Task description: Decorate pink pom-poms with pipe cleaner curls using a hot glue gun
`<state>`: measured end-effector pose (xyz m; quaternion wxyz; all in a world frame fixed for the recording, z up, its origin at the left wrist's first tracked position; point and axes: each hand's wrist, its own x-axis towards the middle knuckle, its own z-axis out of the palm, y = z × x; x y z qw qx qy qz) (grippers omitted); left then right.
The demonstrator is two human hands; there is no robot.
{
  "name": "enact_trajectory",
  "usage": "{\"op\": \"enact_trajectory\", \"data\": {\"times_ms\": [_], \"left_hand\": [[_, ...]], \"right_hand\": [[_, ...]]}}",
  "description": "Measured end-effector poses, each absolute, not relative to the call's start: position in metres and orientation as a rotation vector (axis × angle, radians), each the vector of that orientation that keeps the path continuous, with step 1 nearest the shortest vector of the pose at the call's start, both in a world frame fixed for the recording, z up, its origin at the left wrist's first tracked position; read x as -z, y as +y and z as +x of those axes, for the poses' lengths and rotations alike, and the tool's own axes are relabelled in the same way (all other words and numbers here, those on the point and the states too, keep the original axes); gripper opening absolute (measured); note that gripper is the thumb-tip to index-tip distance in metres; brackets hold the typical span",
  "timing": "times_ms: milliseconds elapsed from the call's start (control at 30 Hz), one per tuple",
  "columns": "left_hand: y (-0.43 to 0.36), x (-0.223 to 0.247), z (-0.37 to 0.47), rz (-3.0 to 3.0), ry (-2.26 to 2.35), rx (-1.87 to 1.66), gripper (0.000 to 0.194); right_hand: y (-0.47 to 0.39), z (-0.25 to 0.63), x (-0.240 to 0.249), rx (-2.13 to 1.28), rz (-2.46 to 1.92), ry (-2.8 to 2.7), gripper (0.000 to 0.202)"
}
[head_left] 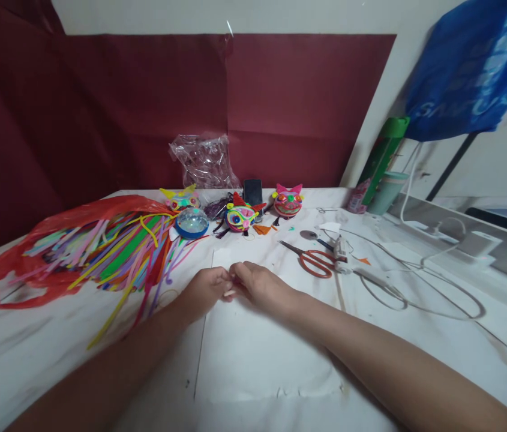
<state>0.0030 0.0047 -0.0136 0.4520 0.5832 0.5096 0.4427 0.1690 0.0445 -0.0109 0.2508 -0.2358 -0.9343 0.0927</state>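
Over a sheet of white paper [262,354] on the marbled table, my left hand [208,285] and my right hand [257,283] meet, fingertips pinched together. A small pale piece [230,293] shows at the fingers; most of it is hidden, and its kind cannot be made out. Just beyond the hands sits a colourful animal-head ornament [240,217] with a red horn-like top. To the right of my right hand lie orange-handled scissors [316,263], blades partly open, beside a white glue gun [342,255].
Left, a red plastic bag [95,209] spills many-coloured pipe cleaners [122,252]. Behind stand a blue-rimmed clear dome [191,223], a pink animal-head ornament [287,201], a yellow-eared one [183,198] and a dark phone [253,192]. A cable [451,306] loops right, near a green cup [386,192].
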Motion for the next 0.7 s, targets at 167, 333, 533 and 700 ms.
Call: {"op": "enact_trajectory", "data": {"times_ms": [167, 333, 533, 700], "left_hand": [[0.006, 0.011, -0.001, 1.255, 1.23, -1.279, 0.032], [0.004, 0.011, 0.004, 1.192, 1.18, -1.327, 0.034], [0.01, 0.014, -0.002, 1.144, 1.211, -1.335, 0.034], [0.017, 0.009, -0.015, 1.061, 1.239, -1.464, 0.029]], "right_hand": [[0.046, 0.167, 0.014, -0.403, -0.681, -2.266, 0.039], [0.039, 0.157, 0.021, -0.839, -0.791, -2.115, 0.03], [0.046, 0.161, 0.019, -0.722, -0.935, -2.157, 0.019], [0.054, 0.166, 0.011, -0.479, -0.996, -2.363, 0.017]]}}
